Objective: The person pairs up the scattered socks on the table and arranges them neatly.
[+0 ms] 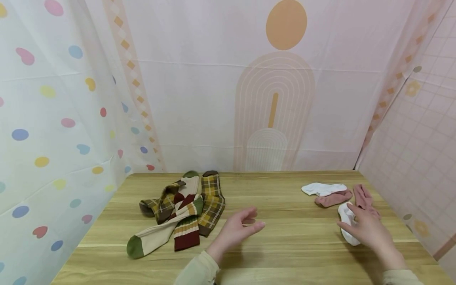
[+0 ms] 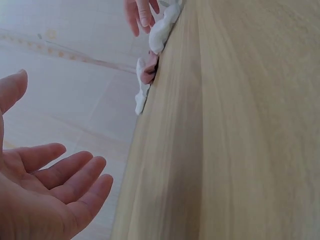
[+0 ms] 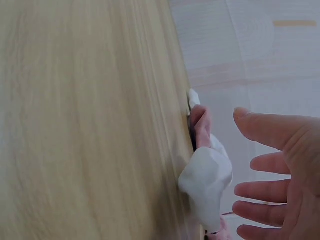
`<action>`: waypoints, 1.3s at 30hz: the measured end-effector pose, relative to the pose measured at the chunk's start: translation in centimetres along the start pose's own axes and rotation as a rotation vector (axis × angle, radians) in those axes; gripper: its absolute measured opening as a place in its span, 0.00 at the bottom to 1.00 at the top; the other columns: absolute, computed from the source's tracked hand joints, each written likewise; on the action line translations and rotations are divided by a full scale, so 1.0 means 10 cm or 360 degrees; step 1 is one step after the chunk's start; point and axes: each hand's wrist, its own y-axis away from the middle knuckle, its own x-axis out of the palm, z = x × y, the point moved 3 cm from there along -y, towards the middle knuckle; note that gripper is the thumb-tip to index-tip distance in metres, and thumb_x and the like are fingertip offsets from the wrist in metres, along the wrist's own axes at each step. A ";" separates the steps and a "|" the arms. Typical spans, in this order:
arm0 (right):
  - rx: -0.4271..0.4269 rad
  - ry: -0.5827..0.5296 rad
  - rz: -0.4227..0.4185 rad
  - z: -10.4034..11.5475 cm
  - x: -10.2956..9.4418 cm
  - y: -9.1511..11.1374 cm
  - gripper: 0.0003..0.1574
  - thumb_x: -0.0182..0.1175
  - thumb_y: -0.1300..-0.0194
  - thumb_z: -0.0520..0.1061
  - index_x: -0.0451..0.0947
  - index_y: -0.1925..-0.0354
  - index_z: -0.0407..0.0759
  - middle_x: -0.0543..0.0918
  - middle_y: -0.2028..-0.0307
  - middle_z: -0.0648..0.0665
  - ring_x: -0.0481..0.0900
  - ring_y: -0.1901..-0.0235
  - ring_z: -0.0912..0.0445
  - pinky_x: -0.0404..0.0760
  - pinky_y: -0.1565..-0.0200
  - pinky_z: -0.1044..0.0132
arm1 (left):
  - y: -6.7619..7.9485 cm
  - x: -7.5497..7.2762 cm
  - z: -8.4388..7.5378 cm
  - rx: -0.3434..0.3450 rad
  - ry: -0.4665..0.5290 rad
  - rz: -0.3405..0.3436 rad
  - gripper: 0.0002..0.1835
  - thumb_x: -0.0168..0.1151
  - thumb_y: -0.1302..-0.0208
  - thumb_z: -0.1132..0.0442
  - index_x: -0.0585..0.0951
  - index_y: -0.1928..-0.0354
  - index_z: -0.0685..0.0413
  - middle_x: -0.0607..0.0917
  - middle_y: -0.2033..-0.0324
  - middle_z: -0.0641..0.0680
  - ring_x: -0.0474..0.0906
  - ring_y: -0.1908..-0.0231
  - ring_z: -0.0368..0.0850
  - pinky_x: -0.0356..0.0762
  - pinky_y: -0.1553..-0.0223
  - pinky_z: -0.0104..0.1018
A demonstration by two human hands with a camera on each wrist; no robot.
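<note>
My right hand (image 1: pixel 368 227) hovers over a white sock (image 1: pixel 347 223) at the right of the table, its thumb and fingers apart. The right wrist view shows a gap between those fingers (image 3: pixel 262 192) and the bunched white sock (image 3: pixel 207 182). Just behind lie another white sock (image 1: pixel 322 189), a pink sock (image 1: pixel 333 198) and a second pink sock (image 1: pixel 363 196). Near the table's middle my left hand (image 1: pixel 238 227) is held above the wood, fingers loosely bent and holding nothing. In the left wrist view its palm (image 2: pixel 35 205) shows bare.
On the left of the wooden table (image 1: pixel 270 253) lies a heap of socks: plaid ones (image 1: pixel 212 198), a cream sock with green toe (image 1: pixel 156 237) and a striped sock with maroon cuff (image 1: pixel 187 235). Patterned curtains (image 1: pixel 199 99) stand around the back and sides.
</note>
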 end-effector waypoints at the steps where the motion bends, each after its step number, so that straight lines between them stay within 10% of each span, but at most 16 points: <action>1: -0.0013 0.0005 0.0003 0.00 0.01 0.00 0.45 0.72 0.41 0.51 0.68 0.43 0.16 0.81 0.56 0.22 0.80 0.57 0.30 0.70 0.49 0.31 | 0.00 0.01 0.00 -0.0006 0.0012 0.0003 0.36 0.67 0.35 0.51 0.70 0.33 0.67 0.77 0.41 0.65 0.78 0.45 0.59 0.77 0.46 0.51; 23: -0.0024 0.0046 0.0233 -0.08 0.14 0.00 0.43 0.73 0.43 0.49 0.70 0.42 0.19 0.77 0.49 0.20 0.75 0.49 0.29 0.74 0.50 0.37 | -0.13 0.31 0.08 -0.0158 0.0525 0.0045 0.32 0.62 0.30 0.54 0.68 0.33 0.70 0.78 0.43 0.66 0.79 0.48 0.62 0.81 0.52 0.52; 39: -0.0120 0.0081 0.0248 0.02 0.20 0.00 0.38 0.75 0.48 0.46 0.76 0.44 0.27 0.79 0.51 0.24 0.77 0.51 0.30 0.75 0.51 0.37 | -0.24 0.41 0.01 -0.0241 0.0530 0.0085 0.36 0.61 0.31 0.46 0.69 0.32 0.67 0.77 0.40 0.65 0.79 0.46 0.60 0.81 0.51 0.50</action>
